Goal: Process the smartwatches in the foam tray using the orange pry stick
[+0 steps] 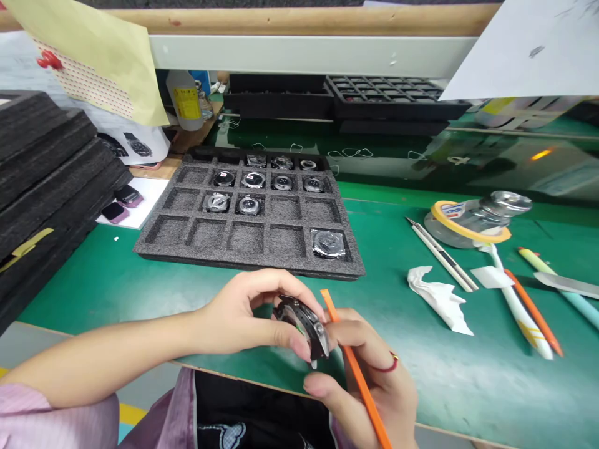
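Near the front edge of the green table, my left hand [262, 312] grips a black watch case [302, 321] without a strap, tilted on its side between thumb and fingers. My right hand [369, 374] holds a thin orange stick [358, 368], which slants up across the fingers with its flat tip pointing away from me. The right index finger touches or nearly touches the side of the case by its crown. Beyond both hands lies a black foam tray [248, 237], with several watch cases [249, 204] in its compartments and one wrapped in clear film [327, 243] at the near right.
Stacked foam trays [56, 174] rise at the left, beside two pink watches [122, 204]. To the right are a tipped glass jar [472, 218], a craft knife [440, 255], crumpled tissue [440, 296] and a toothbrush [519, 305]. A shelf beam [309, 53] crosses the back.
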{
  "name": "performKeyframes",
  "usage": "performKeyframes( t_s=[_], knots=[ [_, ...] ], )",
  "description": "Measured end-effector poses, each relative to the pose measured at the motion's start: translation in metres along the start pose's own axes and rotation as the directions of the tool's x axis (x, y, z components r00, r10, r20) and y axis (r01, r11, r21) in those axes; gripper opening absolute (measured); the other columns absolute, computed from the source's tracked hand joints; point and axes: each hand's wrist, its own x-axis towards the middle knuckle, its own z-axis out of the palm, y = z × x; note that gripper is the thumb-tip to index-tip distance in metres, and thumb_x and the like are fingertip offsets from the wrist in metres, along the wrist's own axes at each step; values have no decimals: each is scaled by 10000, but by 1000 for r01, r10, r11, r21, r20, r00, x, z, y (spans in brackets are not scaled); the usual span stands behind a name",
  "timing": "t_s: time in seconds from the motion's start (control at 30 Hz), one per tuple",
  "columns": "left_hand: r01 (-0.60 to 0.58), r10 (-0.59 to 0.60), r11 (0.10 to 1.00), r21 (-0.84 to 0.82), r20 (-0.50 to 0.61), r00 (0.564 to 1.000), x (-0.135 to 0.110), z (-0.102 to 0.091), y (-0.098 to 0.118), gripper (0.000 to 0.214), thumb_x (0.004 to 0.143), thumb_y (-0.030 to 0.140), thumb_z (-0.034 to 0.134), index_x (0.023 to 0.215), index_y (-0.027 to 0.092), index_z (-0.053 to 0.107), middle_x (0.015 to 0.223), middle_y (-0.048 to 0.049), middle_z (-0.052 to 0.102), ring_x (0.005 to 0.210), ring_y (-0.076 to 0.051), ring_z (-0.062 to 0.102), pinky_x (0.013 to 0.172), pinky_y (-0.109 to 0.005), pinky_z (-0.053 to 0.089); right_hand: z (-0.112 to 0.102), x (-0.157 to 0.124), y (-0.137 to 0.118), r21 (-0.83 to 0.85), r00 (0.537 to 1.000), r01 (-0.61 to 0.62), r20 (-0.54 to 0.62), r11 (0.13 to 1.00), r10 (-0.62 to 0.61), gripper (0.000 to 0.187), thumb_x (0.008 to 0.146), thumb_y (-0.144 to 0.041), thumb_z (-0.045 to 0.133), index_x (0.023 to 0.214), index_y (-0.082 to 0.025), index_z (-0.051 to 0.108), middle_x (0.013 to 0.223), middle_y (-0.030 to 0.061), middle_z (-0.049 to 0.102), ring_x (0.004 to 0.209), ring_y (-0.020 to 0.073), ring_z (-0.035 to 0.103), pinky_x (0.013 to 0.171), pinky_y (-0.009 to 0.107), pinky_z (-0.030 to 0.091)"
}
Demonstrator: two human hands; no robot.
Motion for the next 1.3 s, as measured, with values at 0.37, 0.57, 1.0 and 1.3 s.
performKeyframes(
  t_s=[0.37, 0.57, 1.0, 1.3],
  knots=[
    [-158, 139, 977, 141, 131, 982, 1, -5, -3, 182, 848, 254, 786, 1023, 225, 748, 1019, -40, 751, 865, -147, 712, 745, -244, 561, -4, -1, -5, -67, 994, 34, -102, 997, -41, 148, 859, -238, 775, 887, -250, 630, 813, 1, 670, 721, 161, 681, 676, 302, 594],
    [-86, 86, 996, -10, 93, 992, 1, -4, -7, 344, 781, 178, 843, 1059, 204, 642, 936, -25, 722, 825, -140, 703, 735, -246, 547, -2, 0, -5, -22, 995, 16, -94, 1000, -18, 156, 840, -239, 795, 869, -247, 642, 815, -6, 679, 724, 154, 680, 696, 302, 597],
    [-165, 156, 985, 57, 146, 977, 4, -6, -9, 438, 845, 289, 793, 1268, 341, 691, 1149, -60, 616, 972, -171, 636, 821, -288, 564, 0, 1, -5, -73, 995, 51, -83, 996, -57, 194, 836, -205, 798, 883, -243, 614, 835, -13, 666, 759, 150, 677, 717, 308, 591],
    [-113, 101, 990, 88, 133, 986, 3, -6, -8, 538, 754, 325, 870, 1264, 317, 699, 1151, -71, 658, 1013, -210, 639, 891, -344, 546, 0, 4, -4, -84, 994, 73, -80, 994, -80, 205, 818, -167, 799, 881, -249, 623, 833, -10, 673, 730, 152, 681, 678, 301, 595]
  ],
)
